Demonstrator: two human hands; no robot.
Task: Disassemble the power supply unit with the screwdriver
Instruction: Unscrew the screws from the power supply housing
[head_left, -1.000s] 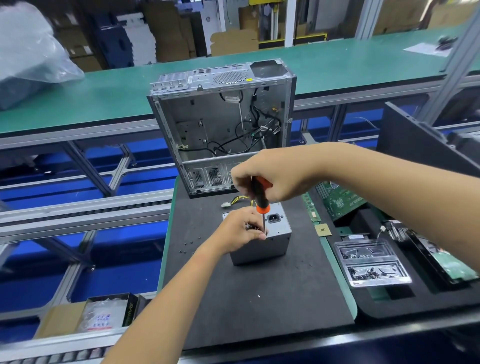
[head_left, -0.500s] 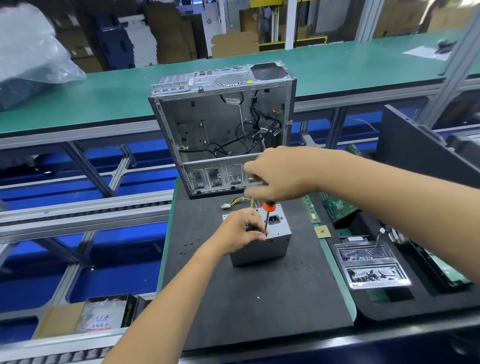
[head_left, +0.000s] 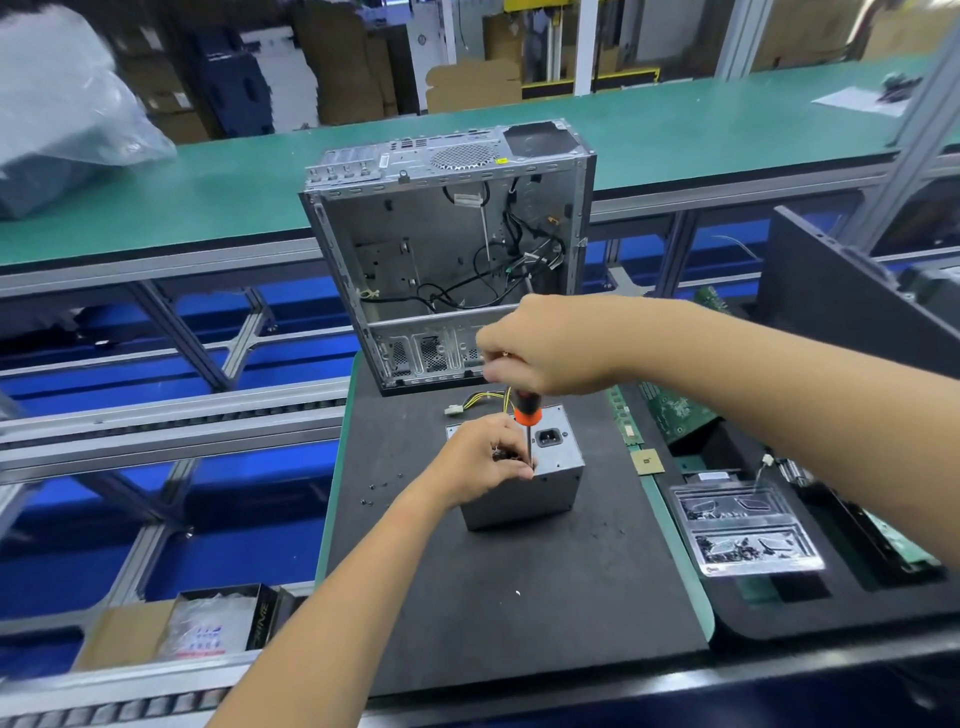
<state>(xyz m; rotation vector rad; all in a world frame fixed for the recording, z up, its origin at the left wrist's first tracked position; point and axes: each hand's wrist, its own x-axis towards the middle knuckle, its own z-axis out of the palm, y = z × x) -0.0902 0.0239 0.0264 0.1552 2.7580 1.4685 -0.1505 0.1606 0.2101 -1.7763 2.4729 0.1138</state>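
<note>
— At the fingertips first: what are the fingers doing?

— The right hand (head_left: 550, 345) has its fingers curled round the top of the screwdriver (head_left: 527, 410), orange-and-black handle, shaft upright, tip down at the top face of the power supply unit (head_left: 540, 467). The left hand (head_left: 480, 457) curls its fingers over the unit's near top edge, right beside the shaft.

— And the unit?

— A grey metal box standing on the dark mat (head_left: 519, 597) of the tabletop, socket facing up, yellow wires (head_left: 483, 401) trailing behind it. Loose screws (head_left: 382, 486) lie on the mat to its left.

— Containers?

— A clear plastic tray (head_left: 745, 525) to the right, two compartments, both holding small dark screws. An open computer case (head_left: 447, 249) stands behind the unit with black cables inside. A cardboard box (head_left: 182, 629) at lower left holds a plastic bag.

— The room?

— Green conveyor benches (head_left: 208, 192), aluminium framing, stacked cartons at the back.

— Any change?

— Half a second ago the right hand sat higher, showing only the handle's orange collar; now more of the handle shows. The left hand has kept its place.
</note>
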